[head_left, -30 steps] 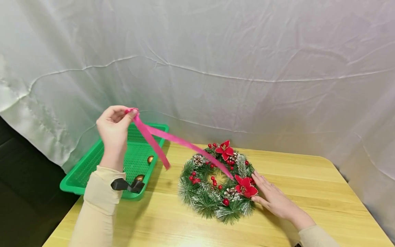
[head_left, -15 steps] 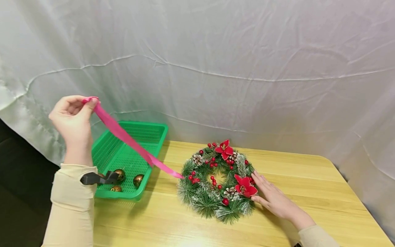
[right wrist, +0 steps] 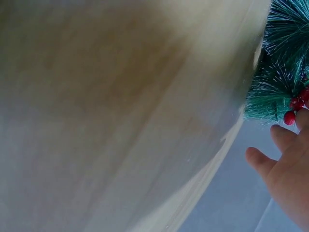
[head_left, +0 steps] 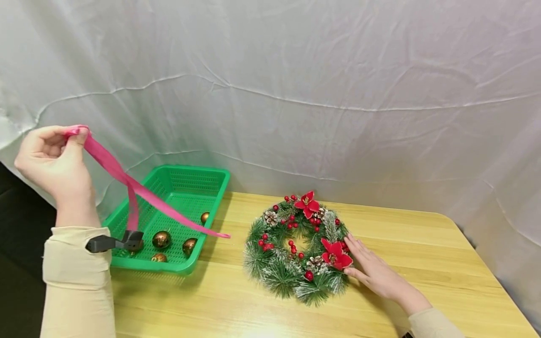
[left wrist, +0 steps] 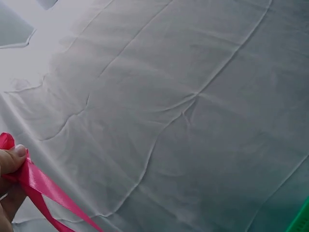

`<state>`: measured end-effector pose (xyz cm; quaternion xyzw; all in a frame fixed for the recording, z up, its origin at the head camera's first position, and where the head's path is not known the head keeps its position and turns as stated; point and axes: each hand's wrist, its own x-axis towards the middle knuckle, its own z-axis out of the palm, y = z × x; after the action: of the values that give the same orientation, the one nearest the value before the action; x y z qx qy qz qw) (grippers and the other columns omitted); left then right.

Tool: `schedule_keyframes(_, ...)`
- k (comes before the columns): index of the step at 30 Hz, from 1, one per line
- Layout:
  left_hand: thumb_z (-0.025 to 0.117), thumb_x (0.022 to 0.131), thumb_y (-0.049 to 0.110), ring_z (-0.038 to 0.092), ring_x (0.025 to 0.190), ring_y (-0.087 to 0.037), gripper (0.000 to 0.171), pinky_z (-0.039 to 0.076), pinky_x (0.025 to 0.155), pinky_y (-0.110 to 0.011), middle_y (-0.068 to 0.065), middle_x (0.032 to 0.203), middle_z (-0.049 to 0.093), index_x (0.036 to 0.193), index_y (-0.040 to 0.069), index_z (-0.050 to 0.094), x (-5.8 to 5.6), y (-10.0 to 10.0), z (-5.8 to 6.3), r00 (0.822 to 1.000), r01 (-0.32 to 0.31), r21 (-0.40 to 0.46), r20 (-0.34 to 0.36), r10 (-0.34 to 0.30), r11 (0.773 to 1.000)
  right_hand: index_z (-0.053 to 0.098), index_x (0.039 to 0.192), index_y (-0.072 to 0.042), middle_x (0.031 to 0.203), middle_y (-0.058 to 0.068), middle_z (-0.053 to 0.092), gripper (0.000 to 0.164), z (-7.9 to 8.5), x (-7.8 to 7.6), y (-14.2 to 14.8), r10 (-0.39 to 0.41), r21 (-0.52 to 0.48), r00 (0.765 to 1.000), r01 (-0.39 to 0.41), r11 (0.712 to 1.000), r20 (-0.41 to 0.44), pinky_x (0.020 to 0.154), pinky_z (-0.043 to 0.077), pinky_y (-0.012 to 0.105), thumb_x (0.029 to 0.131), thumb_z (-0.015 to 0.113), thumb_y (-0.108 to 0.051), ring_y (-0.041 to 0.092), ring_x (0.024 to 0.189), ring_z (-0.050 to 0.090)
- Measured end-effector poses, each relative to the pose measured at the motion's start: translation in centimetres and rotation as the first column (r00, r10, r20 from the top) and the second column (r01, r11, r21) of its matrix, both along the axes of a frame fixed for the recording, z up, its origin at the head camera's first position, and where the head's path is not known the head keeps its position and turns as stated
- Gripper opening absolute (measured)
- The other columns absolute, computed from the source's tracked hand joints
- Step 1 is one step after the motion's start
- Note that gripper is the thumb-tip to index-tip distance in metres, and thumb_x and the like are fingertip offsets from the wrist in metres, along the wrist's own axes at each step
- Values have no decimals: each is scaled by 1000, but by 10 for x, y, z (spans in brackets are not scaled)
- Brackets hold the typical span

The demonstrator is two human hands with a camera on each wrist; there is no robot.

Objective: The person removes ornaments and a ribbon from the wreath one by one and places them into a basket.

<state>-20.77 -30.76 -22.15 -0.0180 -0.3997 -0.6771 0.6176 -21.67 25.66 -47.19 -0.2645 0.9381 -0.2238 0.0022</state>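
Note:
Raised at the far left, my left hand [head_left: 59, 162] pinches a pink ribbon [head_left: 107, 162] between thumb and fingers. Two tails of the ribbon hang down to the right, over the green basket; the left wrist view shows the pinched ribbon [left wrist: 43, 186] as satiny. A green Christmas wreath [head_left: 283, 277] with red flowers, berries and pine cones lies flat on the table. My right hand [head_left: 378, 272] rests at the wreath's right edge, fingers straight, beside a red poinsettia [head_left: 336, 254]. In the right wrist view its fingers reach the red berries [right wrist: 289, 117].
A green plastic basket [head_left: 224, 188] stands on the table's left side, with several bronze ball ornaments [head_left: 161, 239] in it. The wooden table [head_left: 427, 253] extends right of the wreath. A grey-white cloth [head_left: 296, 94] hangs behind.
My left hand has moved left and slightly up with the ribbon, drawing its tails away from over the wreath to above the basket. The right hand and wreath have stayed put.

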Motion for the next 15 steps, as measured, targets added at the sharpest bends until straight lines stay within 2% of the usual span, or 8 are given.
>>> schedule_keyframes(3, 85, 61, -9, 63, 65, -23, 27, 52, 66, -22, -17, 71, 66, 77, -18, 66, 1, 5, 2, 1000, -3, -36, 4, 4, 999, 13, 154, -9, 159, 8, 5, 76, 0, 0, 1, 2, -6, 1000, -2, 1000, 1, 108, 17, 63, 97, 50, -44, 43, 140, 16)
schedule_keyframes(5, 83, 62, -12, 64, 65, -22, 24, 52, 65, -21, -16, 70, 67, 78, -18, 66, -2, 6, -1, 999, 39, -76, 26, -38, 996, 13, 154, -9, 159, 8, 5, 76, 0, 0, 1, 4, -7, 1000, -4, 1000, -1, 108, 17, 63, 97, 50, -44, 43, 139, 16)
schedule_keyframes(7, 80, 67, -11, 65, 65, -18, 18, 52, 64, -19, -12, 71, 69, 79, -16, 68, -7, 6, -9, 991, 54, -181, 134, -30, 982, 13, 154, -9, 159, 8, 5, 76, 0, 0, 1, 2, -6, 1000, -2, 1000, -3, 108, 17, 63, 97, 49, -44, 42, 140, 16)
schedule_keyframes(9, 74, 77, -8, 64, 67, -9, 7, 50, 65, -15, -8, 76, 70, 83, -11, 71, -12, 6, -19, 944, 46, -376, 319, 83, 925, 13, 154, -9, 159, 7, 5, 76, 0, -1, 1, 2, -2, 1000, -2, 1000, -7, 108, 17, 62, 97, 49, -44, 42, 140, 16)
schedule_keyframes(10, 71, 81, -6, 63, 69, -6, 4, 48, 67, -12, -7, 79, 71, 84, -7, 73, -14, 5, -26, 901, 43, -513, 390, 188, 857, 13, 154, -9, 159, 8, 5, 76, 0, -1, 1, 6, 0, 1000, -6, 1000, -12, 108, 17, 62, 97, 49, -44, 42, 140, 17)
schedule_keyframes(12, 67, 84, -3, 62, 74, -6, 8, 43, 69, -10, -6, 84, 72, 86, 0, 74, -17, 5, -39, 808, 66, -752, 426, 407, 656, 13, 154, -9, 159, 8, 5, 76, 0, -1, 1, 8, 3, 1000, -8, 1000, -15, 108, 18, 62, 97, 49, -44, 42, 140, 17)
schedule_keyframes(13, 66, 85, -3, 62, 76, -8, 10, 42, 70, -12, -6, 85, 71, 87, 3, 74, -18, 6, -45, 779, 95, -831, 405, 479, 548, 14, 154, -9, 159, 8, 5, 76, 1, -1, 1, 9, 2, 1000, -9, 1000, -15, 108, 18, 62, 97, 50, -44, 42, 140, 17)
schedule_keyframes(15, 67, 85, -4, 63, 79, -16, 10, 42, 71, -18, -11, 87, 71, 86, 5, 73, -20, 7, -58, 772, 178, -908, 367, 519, 378, 14, 154, -9, 159, 8, 6, 76, 1, -1, 1, 9, 3, 1000, -9, 1000, -16, 108, 18, 62, 97, 49, -44, 42, 140, 17)
